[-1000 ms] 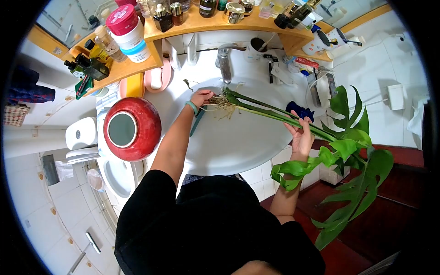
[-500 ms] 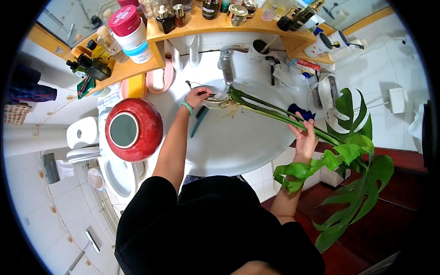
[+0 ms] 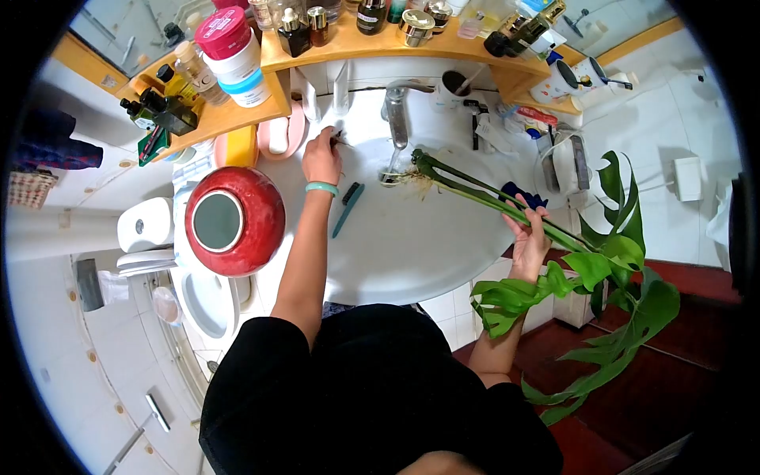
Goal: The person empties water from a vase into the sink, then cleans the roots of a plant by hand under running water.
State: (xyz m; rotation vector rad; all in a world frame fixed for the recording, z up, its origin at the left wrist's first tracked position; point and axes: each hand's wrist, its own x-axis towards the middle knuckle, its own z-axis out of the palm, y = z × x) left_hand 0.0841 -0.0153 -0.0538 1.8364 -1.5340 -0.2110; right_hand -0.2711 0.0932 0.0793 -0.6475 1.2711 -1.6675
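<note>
Right hand (image 3: pixel 529 240): grip curled around the stems (image 3: pixel 473 196) of the leafy plant (image 3: pixel 590 267), thumb and fingers closed on them near the basin's right edge.
Plant: aslant over the right half of the sink (image 3: pixel 419 253); roots (image 3: pixel 412 184) hang toward the middle, broad leaves spread beyond the basin and across the forearm.
Left hand (image 3: pixel 323 161): at the sink's back left rim, fingers bent together; a small dark scrap (image 3: pixel 336 138) shows by the fingertips, whether gripped or only touched we cannot tell.
In the basin: we note a brush (image 3: pixel 345 212), lying apart from both hands.
Obstacles: tap (image 3: pixel 398 119) just beside the roots; dark-blue cloth (image 3: pixel 533 197) close behind the stems; wooden shelf (image 3: pixel 443 49), crowded with jars and bottles (image 3: pixel 416 30), above the worktop (image 3: pixel 364 111).
Left flank: red pot (image 3: pixel 260 228) beside the arm, pink soap dish (image 3: pixel 298 129) behind it.
</note>
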